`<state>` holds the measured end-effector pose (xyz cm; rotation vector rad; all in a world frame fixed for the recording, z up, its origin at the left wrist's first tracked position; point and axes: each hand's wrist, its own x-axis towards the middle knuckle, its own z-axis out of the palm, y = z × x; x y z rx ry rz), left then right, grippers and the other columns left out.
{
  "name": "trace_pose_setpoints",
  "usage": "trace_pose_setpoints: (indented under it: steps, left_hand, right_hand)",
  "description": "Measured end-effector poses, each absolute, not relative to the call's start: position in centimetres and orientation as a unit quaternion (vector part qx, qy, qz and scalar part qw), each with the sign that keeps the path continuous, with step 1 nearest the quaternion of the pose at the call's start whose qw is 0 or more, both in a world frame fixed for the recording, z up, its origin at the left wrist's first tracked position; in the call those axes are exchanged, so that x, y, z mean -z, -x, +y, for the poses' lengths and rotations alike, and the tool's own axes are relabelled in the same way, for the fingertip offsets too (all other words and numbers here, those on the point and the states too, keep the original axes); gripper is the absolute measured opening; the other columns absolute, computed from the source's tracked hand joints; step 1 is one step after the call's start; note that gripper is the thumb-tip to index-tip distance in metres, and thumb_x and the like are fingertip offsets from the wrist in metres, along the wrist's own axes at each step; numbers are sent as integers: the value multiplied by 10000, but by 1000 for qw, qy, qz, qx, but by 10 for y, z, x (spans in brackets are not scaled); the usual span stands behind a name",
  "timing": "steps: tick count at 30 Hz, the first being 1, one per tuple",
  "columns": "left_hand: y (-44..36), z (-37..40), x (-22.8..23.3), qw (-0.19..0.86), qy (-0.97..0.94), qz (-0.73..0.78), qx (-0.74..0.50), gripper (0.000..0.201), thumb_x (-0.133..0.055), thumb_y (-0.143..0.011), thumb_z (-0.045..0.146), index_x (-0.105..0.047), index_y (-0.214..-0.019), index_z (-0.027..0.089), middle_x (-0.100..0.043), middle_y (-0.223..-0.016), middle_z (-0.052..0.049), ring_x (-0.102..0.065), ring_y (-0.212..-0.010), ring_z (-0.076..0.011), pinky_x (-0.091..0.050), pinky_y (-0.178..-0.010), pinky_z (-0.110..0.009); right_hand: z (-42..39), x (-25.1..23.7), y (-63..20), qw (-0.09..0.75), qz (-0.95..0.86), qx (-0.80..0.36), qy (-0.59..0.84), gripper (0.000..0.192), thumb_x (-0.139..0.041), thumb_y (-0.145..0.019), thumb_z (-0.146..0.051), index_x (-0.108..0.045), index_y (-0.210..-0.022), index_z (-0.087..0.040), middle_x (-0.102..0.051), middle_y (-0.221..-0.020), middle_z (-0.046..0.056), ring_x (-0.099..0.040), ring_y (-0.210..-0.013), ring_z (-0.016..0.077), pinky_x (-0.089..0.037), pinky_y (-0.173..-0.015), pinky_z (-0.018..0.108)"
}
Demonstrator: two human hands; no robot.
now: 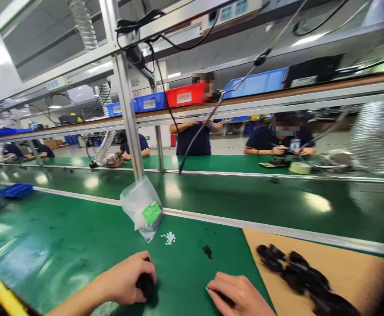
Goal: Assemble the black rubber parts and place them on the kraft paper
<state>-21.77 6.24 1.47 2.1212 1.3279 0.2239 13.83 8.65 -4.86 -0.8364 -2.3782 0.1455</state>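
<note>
My left hand point(131, 278) is closed around a black rounded part point(146, 285), just above the green tabletop; the fingers hide much of its shape. My right hand point(240, 293) is low over the table to the right, fingers curled and pressed together. Something dark shows beneath those fingers, too hidden to name, and a tiny pale spot is at the fingertips. Beyond the hands lie a small pile of white pieces point(170, 238) and a little cluster of small black pieces point(207, 251). A clear plastic bag point(133, 199) with a green label stands behind the white pile.
Several black parts point(297, 272) lie in a row on a brown board point(264, 239) at right. A yellow bin point(1, 294) occupies the lower left corner; a blue tray point(16, 190) sits farther left. A metal post point(126, 109) holds up a shelf. Co-workers sit and stand across the bench.
</note>
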Motion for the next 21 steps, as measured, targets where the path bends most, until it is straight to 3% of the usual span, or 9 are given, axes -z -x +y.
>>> trace_pose_setpoints:
  steps: [9, 15, 21]
  left_hand:
    - [96, 94, 11, 306, -839, 443, -81, 535, -828, -634, 182, -708, -1136, 319, -547, -1227, -88, -595, -1088, -323, -485, -988, -475]
    - [113, 107, 17, 261, -835, 483, -37, 508, -820, -666, 284, -707, -1159, 331, -552, -1257, -111, -600, -1134, -386, -497, -976, -536]
    - [129, 107, 19, 237, -825, 511, -50, 810, -867, -629, 310, -617, -1398, 363, -486, -1473, -136, -400, -1377, -511, -393, -1080, -656]
  right_hand:
    - [89, 45, -140, 350, -808, -145, 451, 208, -577, -954, -224, -749, -838, -217, -680, -725, 10, -631, -664, 173, -419, -635, 273]
    - [88, 45, -139, 361, -773, -200, 482, 187, -602, -922, -215, -759, -822, -214, -690, -736, 5, -626, -645, 162, -432, -618, 260]
    - [93, 49, -135, 368, -752, -212, 505, 191, -606, -918, -222, -754, -797, -217, -694, -732, 6, -615, -626, 159, -440, -598, 262]
